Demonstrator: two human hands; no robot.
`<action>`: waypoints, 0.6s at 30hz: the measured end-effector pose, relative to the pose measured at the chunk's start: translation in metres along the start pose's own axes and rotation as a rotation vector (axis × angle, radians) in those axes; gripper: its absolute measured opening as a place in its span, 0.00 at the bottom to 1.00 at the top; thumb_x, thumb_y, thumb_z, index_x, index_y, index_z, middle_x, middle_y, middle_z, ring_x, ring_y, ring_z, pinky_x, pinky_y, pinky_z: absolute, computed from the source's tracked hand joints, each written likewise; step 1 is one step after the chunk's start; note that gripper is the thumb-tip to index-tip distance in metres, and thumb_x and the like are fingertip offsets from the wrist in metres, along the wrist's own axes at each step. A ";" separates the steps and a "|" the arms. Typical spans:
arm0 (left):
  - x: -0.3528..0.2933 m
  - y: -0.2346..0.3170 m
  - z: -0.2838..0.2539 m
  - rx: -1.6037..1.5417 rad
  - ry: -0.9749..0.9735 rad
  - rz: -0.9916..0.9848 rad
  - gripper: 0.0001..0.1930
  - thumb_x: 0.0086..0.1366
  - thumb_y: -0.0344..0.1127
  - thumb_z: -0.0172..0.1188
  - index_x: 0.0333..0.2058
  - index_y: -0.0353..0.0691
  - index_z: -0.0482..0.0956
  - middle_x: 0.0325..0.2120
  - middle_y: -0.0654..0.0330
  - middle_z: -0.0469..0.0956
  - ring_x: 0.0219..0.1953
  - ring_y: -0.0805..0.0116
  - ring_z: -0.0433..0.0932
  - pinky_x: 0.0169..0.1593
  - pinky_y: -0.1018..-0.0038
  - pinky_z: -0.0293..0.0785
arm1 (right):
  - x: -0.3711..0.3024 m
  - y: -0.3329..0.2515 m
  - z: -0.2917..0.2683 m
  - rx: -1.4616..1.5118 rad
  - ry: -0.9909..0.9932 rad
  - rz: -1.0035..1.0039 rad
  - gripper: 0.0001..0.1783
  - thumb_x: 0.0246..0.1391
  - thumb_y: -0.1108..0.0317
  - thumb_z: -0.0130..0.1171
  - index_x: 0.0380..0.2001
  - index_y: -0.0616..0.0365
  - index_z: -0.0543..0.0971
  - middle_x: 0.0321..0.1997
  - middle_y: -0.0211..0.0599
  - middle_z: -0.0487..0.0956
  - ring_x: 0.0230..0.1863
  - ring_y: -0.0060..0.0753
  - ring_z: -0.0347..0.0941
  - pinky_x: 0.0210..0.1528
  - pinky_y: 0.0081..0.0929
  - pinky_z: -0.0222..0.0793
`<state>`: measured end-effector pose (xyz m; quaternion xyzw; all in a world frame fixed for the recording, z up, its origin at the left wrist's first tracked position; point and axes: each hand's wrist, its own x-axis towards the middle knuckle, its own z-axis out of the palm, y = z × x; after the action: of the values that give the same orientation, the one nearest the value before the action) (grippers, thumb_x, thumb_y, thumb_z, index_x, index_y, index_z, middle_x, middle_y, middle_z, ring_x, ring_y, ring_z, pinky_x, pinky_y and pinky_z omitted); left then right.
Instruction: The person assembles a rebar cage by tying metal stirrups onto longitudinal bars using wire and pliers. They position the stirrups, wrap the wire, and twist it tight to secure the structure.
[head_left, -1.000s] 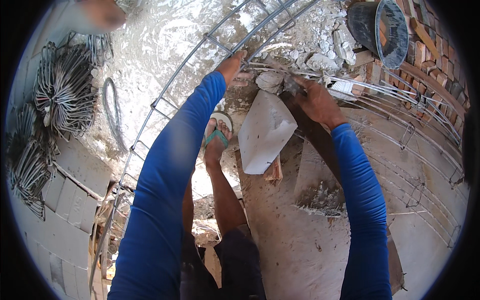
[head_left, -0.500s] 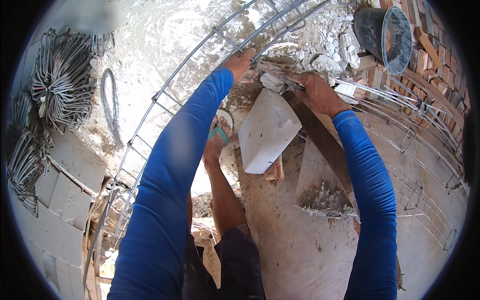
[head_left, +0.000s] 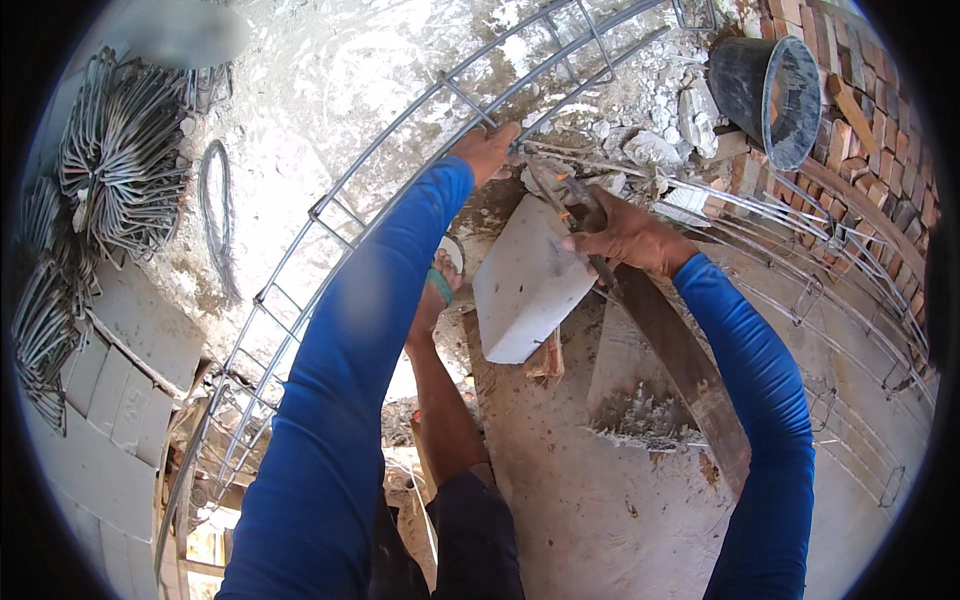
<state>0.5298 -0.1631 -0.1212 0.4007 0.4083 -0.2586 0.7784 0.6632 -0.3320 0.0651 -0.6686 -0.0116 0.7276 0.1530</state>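
My left hand (head_left: 487,152) is closed at a long steel rebar cage (head_left: 345,215) that runs diagonally from the lower left to the top. My right hand (head_left: 640,235) grips a dark metal hand tool (head_left: 588,212) with two arms and orange patches, like a pair of pincers; its far end is hard to make out. Below the tool, a white block (head_left: 530,280) with small dark holes rests tilted on a piece of wood (head_left: 545,358). Beside the block, a dark wooden plank (head_left: 680,375) slants under my right wrist.
A black bucket (head_left: 745,95) lies tipped at the upper right, near stacked bricks (head_left: 870,140). More tied rebar (head_left: 810,285) extends along the right. Bundled steel stirrups (head_left: 120,160) and a wire loop (head_left: 215,215) lie at the left. My sandalled foot (head_left: 440,280) stands between my arms.
My right hand has moved slightly down, its grip turned, and the tool's two arms now show apart. My left hand stays at the cage. The whole view has shifted a little.
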 end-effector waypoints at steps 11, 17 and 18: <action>-0.005 0.001 -0.003 -0.018 -0.075 0.025 0.26 0.75 0.51 0.47 0.64 0.41 0.64 0.60 0.42 0.63 0.55 0.54 0.78 0.54 0.65 0.82 | -0.017 0.012 0.011 -1.042 0.592 -0.188 0.32 0.66 0.53 0.57 0.63 0.63 0.63 0.39 0.46 0.78 0.34 0.44 0.80 0.37 0.40 0.79; -0.003 -0.003 -0.001 0.052 -0.028 0.018 0.22 0.75 0.49 0.47 0.59 0.42 0.69 0.57 0.45 0.65 0.56 0.53 0.76 0.58 0.63 0.82 | -0.022 -0.012 0.018 -0.002 0.076 0.054 0.34 0.64 0.50 0.61 0.60 0.65 0.65 0.29 0.37 0.78 0.27 0.30 0.77 0.31 0.32 0.77; -0.002 -0.002 -0.003 0.091 -0.040 0.019 0.22 0.75 0.49 0.48 0.59 0.41 0.68 0.56 0.46 0.66 0.56 0.54 0.76 0.58 0.63 0.82 | -0.020 -0.012 0.016 -0.001 0.038 0.074 0.33 0.63 0.50 0.62 0.60 0.64 0.66 0.30 0.37 0.78 0.27 0.30 0.77 0.31 0.32 0.77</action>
<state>0.5262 -0.1620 -0.1217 0.4344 0.3768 -0.2775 0.7697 0.6508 -0.3226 0.0886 -0.6824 0.0158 0.7199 0.1257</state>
